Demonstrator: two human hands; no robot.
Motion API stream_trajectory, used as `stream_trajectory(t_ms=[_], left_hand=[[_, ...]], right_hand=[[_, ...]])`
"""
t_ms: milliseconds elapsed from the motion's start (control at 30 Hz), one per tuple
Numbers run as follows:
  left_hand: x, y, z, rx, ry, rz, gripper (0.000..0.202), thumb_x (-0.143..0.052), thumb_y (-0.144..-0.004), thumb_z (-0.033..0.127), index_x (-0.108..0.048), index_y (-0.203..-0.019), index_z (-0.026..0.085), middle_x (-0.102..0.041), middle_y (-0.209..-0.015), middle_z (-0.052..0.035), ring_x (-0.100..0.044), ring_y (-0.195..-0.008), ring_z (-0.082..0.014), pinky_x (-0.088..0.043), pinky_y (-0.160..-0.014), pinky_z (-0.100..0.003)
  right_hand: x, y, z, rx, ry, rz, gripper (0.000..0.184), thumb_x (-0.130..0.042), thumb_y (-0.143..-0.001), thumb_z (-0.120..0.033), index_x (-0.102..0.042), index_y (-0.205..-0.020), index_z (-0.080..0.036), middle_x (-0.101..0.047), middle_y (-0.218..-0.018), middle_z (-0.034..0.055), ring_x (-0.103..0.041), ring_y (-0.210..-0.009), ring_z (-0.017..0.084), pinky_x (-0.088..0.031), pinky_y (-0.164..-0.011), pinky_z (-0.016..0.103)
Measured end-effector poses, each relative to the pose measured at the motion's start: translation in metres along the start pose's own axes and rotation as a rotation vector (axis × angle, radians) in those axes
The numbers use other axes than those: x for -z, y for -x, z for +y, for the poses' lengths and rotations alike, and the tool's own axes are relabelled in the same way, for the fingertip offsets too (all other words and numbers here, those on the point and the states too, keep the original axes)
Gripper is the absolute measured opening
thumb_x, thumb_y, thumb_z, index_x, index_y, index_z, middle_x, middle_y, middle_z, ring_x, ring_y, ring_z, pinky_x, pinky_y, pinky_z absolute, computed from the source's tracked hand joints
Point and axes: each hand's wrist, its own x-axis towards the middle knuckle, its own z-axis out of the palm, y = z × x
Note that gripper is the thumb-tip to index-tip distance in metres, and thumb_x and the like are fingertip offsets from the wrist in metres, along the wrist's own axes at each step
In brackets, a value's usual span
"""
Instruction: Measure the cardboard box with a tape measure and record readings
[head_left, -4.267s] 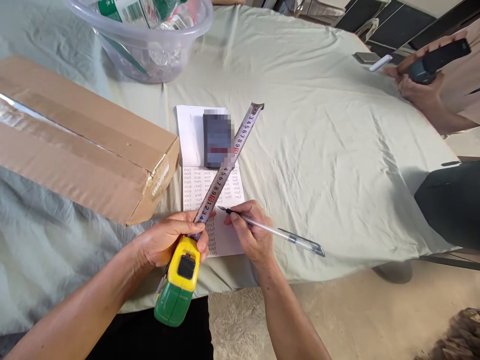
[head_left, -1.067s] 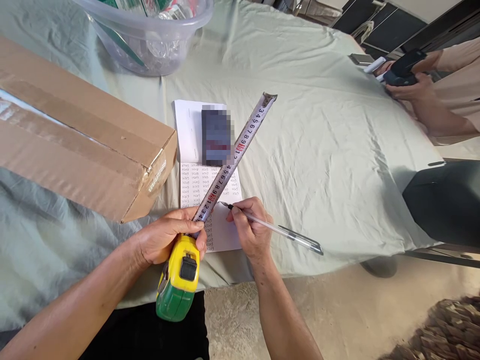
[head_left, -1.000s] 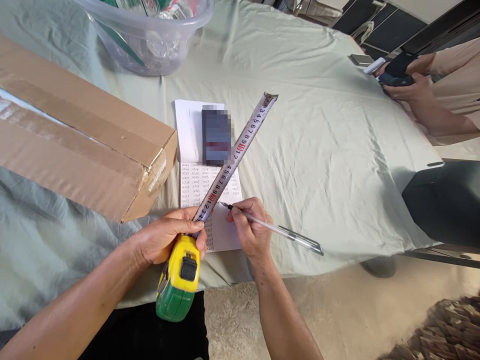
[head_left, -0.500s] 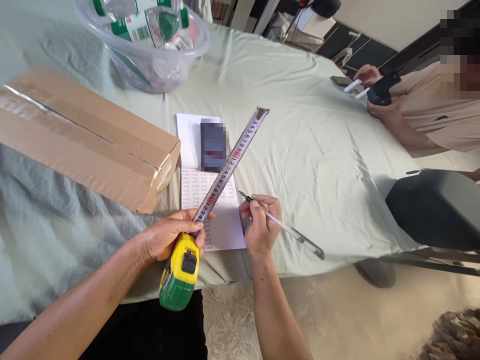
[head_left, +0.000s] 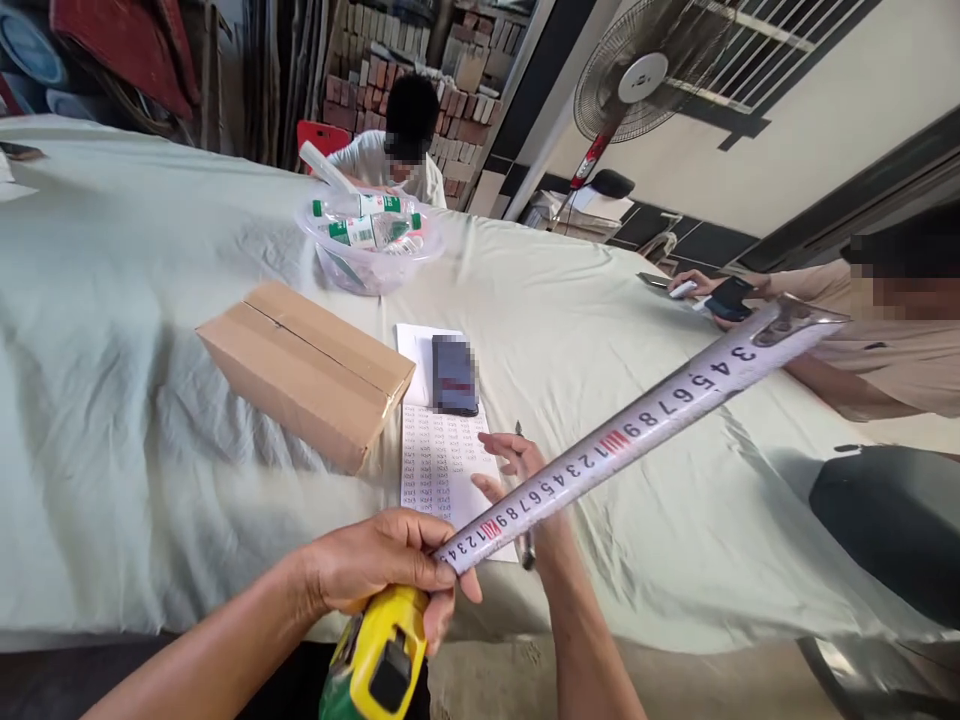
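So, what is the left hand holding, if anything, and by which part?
The left hand holds a tape measure by its pulled-out strip, right beside the yellow case.

- A desk draped in wrinkled pale green is stretching across the view.
- A closed brown cardboard box is lying on it, left of centre.
- Beyond the box, a translucent plastic tub is holding clear bottles with green caps.
- Behind the tub, a person in a white top is leaning over the far edge.
- Stacked bricks are rising in the background.
- A pedestal fan is standing near a barred window.
- At the right, a person in a tan top is holding a dark device.
- Below that person, a large dark object is sitting, its kind unclear.
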Motion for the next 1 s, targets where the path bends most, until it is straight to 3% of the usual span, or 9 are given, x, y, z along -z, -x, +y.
stream_trajectory(t_ms=[200, 333, 433, 600, 733, 867, 1000], left_hand=[[0.006, 0.057, -0.016, -0.122, 0.022, 0.235, 0.02, -0.071, -0.077, 0.032, -0.067, -0.083, 0.014, -0.061, -0.053, -0.002, -0.057, -0.048, -0.0134, -0.041, -0.049, -0.023], [0.017, 0.099, -0.02, -0.194, 0.029, 0.496, 0.015, -0.067, -0.081, 0.03, -0.067, -0.086, 0.016, -0.06, -0.054, -0.0009, -0.057, -0.052, -0.0134, -0.04, -0.053, -0.023], [0.02, 0.123, -0.018, -0.238, 0.044, 0.636, 0.016, -0.067, -0.081, 0.031, -0.067, -0.085, 0.016, -0.057, -0.051, 0.0, -0.057, -0.053, -0.0144, -0.04, -0.056, -0.025], [0.017, 0.143, -0.017, -0.235, 0.04, 0.766, 0.015, -0.065, -0.083, 0.031, -0.068, -0.087, 0.017, -0.059, -0.055, -0.0009, -0.056, -0.057, -0.015, -0.039, -0.058, -0.025], [0.017, 0.147, -0.022, -0.194, -0.001, 0.798, 0.016, -0.06, -0.086, 0.031, -0.067, -0.09, 0.018, -0.059, -0.058, -0.0013, -0.055, -0.06, -0.0151, -0.038, -0.061, -0.026], [0.017, 0.149, -0.026, -0.188, -0.037, 0.814, 0.017, -0.059, -0.086, 0.033, -0.067, -0.091, 0.018, -0.059, -0.06, -0.0013, -0.054, -0.061, -0.0149, -0.037, -0.061, -0.025], [0.013, 0.154, -0.029, -0.177, -0.052, 0.833, 0.019, -0.061, -0.085, 0.036, -0.067, -0.089, 0.018, -0.059, -0.059, -0.0011, -0.053, -0.061, -0.0151, -0.037, -0.061, -0.026]], right_hand=[[-0.04, -0.022, -0.031, 0.2, 0.135, -0.236, 0.092, -0.08, -0.065, -0.047, -0.034, -0.141, -0.023, -0.049, -0.14, 0.0169, -0.048, -0.129, 0.039, -0.045, -0.101, 0.056], [-0.076, -0.036, -0.047, 0.317, 0.003, -0.215, 0.122, -0.083, -0.06, -0.05, -0.007, -0.151, -0.023, -0.027, -0.155, 0.0192, -0.029, -0.142, 0.038, -0.034, -0.111, 0.057], [-0.095, -0.043, -0.049, 0.317, -0.103, -0.197, 0.133, -0.083, -0.059, -0.052, 0.011, -0.15, -0.029, -0.01, -0.16, 0.0159, -0.016, -0.146, 0.035, -0.027, -0.114, 0.058], [-0.11, -0.042, -0.052, 0.348, -0.186, -0.226, 0.142, -0.082, -0.054, -0.059, 0.017, -0.15, -0.025, -0.008, -0.16, 0.0167, -0.01, -0.147, 0.035, -0.021, -0.117, 0.056], [-0.118, -0.037, -0.055, 0.352, -0.23, -0.175, 0.14, -0.081, -0.057, -0.059, 0.018, -0.15, -0.025, -0.003, -0.161, 0.0162, -0.008, -0.148, 0.034, -0.018, -0.118, 0.055], [-0.123, -0.033, -0.054, 0.322, -0.254, -0.2, 0.13, -0.079, -0.064, -0.056, 0.014, -0.15, -0.027, -0.008, -0.16, 0.0157, -0.013, -0.147, 0.033, -0.026, -0.115, 0.056], [-0.12, -0.033, -0.051, 0.469, -0.235, -0.195, 0.124, -0.075, -0.07, -0.054, 0.016, -0.15, -0.027, -0.007, -0.16, 0.0168, -0.014, -0.147, 0.034, -0.038, -0.108, 0.056]])
